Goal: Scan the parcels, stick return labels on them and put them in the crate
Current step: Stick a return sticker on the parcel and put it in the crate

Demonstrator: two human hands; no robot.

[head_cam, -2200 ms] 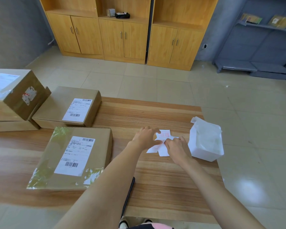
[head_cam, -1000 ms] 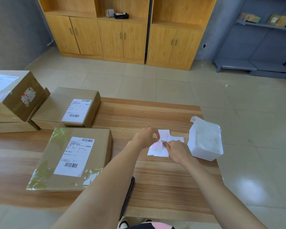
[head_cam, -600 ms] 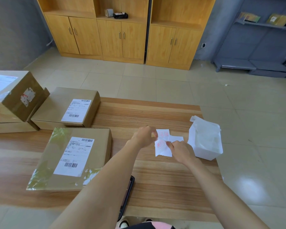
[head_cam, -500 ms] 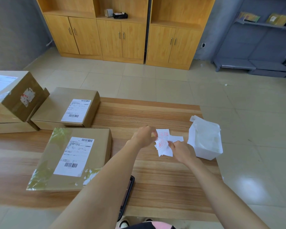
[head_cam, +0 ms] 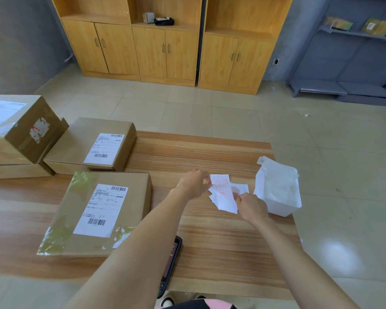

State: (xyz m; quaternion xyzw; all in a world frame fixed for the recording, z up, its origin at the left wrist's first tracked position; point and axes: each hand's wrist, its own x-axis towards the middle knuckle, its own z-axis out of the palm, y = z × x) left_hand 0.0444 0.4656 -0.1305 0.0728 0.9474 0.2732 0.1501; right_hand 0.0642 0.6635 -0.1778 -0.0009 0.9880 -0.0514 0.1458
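Both hands pinch one return label (head_cam: 223,198) over the desk (head_cam: 187,152): left hand (head_cam: 193,184) at its top, right hand (head_cam: 251,207) below; the nearest parcel (head_cam: 103,210) lies left, closer to the left hand

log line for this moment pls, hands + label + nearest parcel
left hand pinching return label | right hand holding backing sheet | nearest parcel not yet labelled | phase: peeling

Bare forearms, sleeveless; pink-and-black garment (head_cam: 196,305) at waist.
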